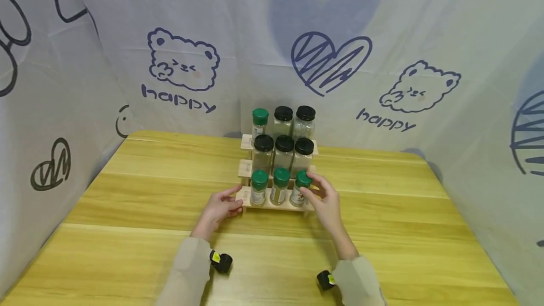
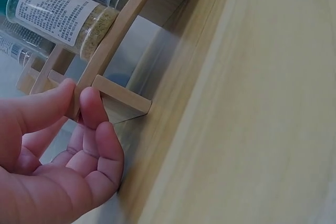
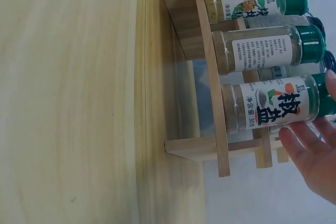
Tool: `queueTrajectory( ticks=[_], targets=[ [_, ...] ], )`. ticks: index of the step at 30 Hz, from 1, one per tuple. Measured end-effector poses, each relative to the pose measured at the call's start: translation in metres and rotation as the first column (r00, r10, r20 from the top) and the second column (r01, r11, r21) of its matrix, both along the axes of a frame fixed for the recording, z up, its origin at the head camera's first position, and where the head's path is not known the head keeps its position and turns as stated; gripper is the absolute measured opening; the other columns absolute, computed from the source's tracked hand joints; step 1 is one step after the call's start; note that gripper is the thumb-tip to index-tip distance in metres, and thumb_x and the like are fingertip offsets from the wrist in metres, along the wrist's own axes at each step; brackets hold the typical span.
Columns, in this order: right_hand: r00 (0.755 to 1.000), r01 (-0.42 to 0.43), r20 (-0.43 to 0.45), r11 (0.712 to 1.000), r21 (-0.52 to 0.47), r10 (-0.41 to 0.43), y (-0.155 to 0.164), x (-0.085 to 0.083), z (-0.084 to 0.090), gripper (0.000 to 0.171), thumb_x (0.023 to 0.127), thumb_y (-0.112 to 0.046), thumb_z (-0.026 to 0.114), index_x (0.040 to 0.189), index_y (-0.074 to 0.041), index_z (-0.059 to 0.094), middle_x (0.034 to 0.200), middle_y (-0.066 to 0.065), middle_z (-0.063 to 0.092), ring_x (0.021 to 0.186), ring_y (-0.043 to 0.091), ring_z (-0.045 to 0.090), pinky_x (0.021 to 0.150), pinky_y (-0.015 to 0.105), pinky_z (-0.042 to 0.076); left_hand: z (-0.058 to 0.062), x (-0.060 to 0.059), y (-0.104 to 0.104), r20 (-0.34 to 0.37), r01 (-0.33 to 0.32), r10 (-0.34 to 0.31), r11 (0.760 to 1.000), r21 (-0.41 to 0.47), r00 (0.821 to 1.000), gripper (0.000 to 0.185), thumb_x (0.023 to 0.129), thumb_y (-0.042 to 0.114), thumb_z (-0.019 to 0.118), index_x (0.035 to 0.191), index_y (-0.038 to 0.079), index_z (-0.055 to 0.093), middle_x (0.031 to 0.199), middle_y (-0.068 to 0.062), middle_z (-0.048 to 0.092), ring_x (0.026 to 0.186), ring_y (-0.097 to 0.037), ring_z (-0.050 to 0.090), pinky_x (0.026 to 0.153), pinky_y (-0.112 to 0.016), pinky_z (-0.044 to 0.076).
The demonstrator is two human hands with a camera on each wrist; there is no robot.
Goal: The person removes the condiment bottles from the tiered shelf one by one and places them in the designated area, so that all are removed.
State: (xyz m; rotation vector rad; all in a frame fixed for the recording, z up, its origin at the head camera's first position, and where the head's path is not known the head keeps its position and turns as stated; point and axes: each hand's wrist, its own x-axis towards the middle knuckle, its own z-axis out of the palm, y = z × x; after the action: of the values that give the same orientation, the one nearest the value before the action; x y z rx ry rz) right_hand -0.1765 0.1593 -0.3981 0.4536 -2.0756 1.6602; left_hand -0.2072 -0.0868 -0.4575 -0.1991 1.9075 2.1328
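A three-tier wooden rack (image 1: 276, 206) of spice jars stands on the table. My left hand (image 1: 238, 199) is at its left end. In the left wrist view, thumb and forefinger of that hand (image 2: 79, 98) pinch the end of the rack's front rail (image 2: 121, 30). My right hand (image 1: 312, 185) is at the bottom tier's right end, fingers curled round the green lid of the rightmost jar (image 1: 300, 190). In the right wrist view this jar (image 3: 268, 106) stands on the rack (image 3: 210, 77), with the right hand (image 3: 315, 124) at its lid end.
Two more green-lidded jars (image 1: 269, 188) share the bottom tier. Black-lidded jars (image 1: 284, 152) fill the middle tier, and the top holds one green lid (image 1: 260, 122) and two black. The yellow wooden table (image 1: 382, 211) is walled by printed fabric (image 1: 182, 65) on three sides.
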Motion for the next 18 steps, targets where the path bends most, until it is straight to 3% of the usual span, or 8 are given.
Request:
queueTrajectory(
  ticks=[4,8,12,18],
  targets=[
    [1.0,0.022,-0.01,1.0,-0.02,-0.022,0.0,-0.0019,-0.0013,0.03,0.075,0.013,0.062,0.104,0.017,0.055,0.098,0.028,0.058,0.087,0.022,0.057,0.074,0.024,0.048,0.0031,0.0007,-0.001,0.006,0.014,-0.014,1.0,-0.007,1.0,0.048,0.083,-0.007,0.057,0.129,0.0,0.044,0.073,-0.005,0.052,0.059,-0.012,0.057,0.059,-0.024,0.048],
    [0.999,0.027,-0.032,0.999,-0.028,-0.028,0.0004,-0.002,-0.0013,0.029,0.075,0.014,0.062,0.103,0.017,0.055,0.098,0.029,0.057,0.086,0.022,0.058,0.072,0.024,0.048,0.0011,0.0023,-0.0033,-0.027,0.018,-0.018,1.0,0.001,0.999,0.047,0.082,-0.003,0.06,0.128,0.002,0.048,0.073,-0.007,0.054,0.059,-0.012,0.057,0.059,-0.024,0.048],
    [0.997,0.05,-0.054,0.998,-0.027,-0.052,0.0012,0.0001,0.0002,0.028,0.074,0.015,0.062,0.101,0.018,0.055,0.097,0.03,0.057,0.084,0.014,0.058,0.071,0.023,0.048,-0.0052,0.0012,-0.0068,-0.072,0.047,-0.045,0.998,0.032,0.996,0.043,0.084,0.002,0.06,0.125,0.005,0.052,0.074,-0.007,0.057,0.059,-0.013,0.058,0.057,-0.023,0.047],
    [0.989,0.096,-0.111,0.995,-0.025,-0.099,0.007,0.0019,0.0029,0.028,0.072,0.017,0.063,0.099,0.019,0.056,0.095,0.031,0.057,0.081,0.015,0.058,0.068,0.02,0.048,0.0043,0.0008,-0.0031,-0.007,0.034,-0.035,0.999,-0.025,0.999,0.043,0.088,-0.002,0.051,0.129,-0.001,0.044,0.075,-0.006,0.056,0.058,-0.011,0.057,0.059,-0.023,0.046]
  ],
)
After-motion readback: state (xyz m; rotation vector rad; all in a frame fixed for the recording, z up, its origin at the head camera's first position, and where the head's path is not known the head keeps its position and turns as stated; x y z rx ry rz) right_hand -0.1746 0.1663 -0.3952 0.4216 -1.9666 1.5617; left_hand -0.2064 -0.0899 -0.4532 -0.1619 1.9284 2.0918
